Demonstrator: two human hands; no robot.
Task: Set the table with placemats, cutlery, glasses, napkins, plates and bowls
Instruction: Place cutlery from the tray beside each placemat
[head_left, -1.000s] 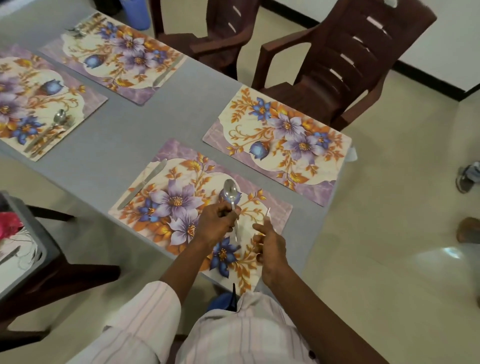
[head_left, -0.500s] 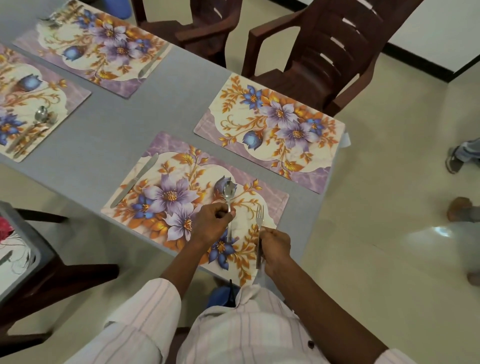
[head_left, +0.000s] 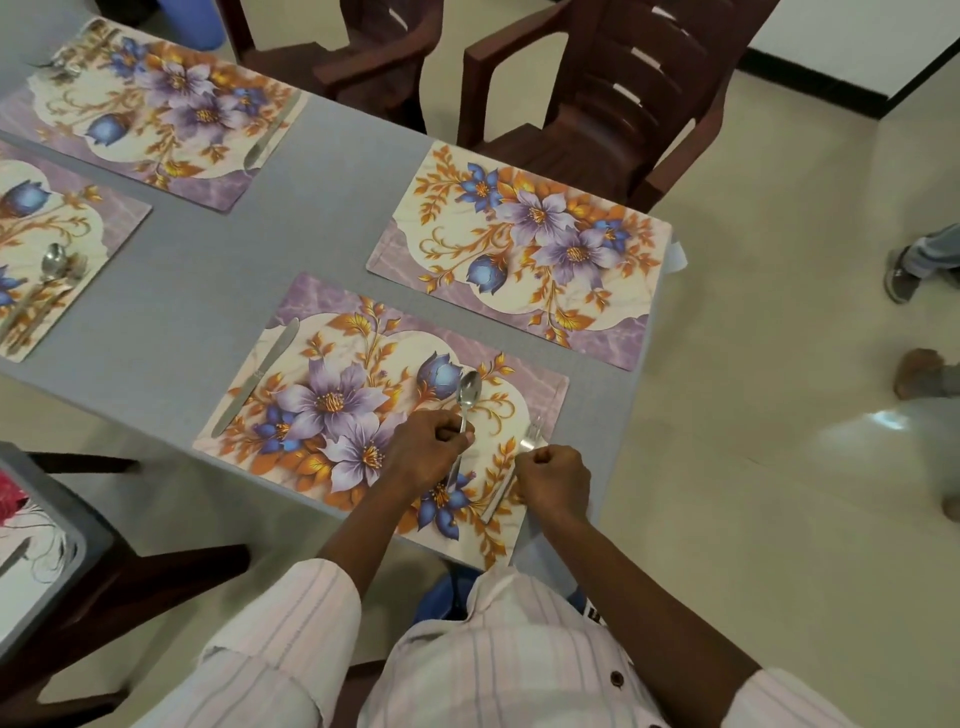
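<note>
Grey table (head_left: 208, 270). Spoon (head_left: 469, 389) gripped at handle by left hand (head_left: 423, 452), fork (head_left: 530, 441) by right hand (head_left: 553, 475). Both kept parallel on right side of nearest placemat (head_left: 311, 296), presumably for alignment opposite knife (head_left: 257, 376).

Wears a pale pink shirt (head_left: 498, 670) with thin lilac and grey stripes running down the cloth. Shows the left sleeve (head_left: 291, 623) at about 7 o'clock in the view, striped alike, wide and loose, ending in a broad cuff partway up the arm. Shows just a corner of the right sleeve (head_left: 810, 701) at 5 o'clock. Carries one small dark round button (head_left: 616, 678) on the front, and at 11 o'clock from it a small black patch (head_left: 592, 614) with white marks, too small to read. Leaves both forearms bare down to the left hand (head_left: 426, 452) and right hand (head_left: 553, 478).
</note>
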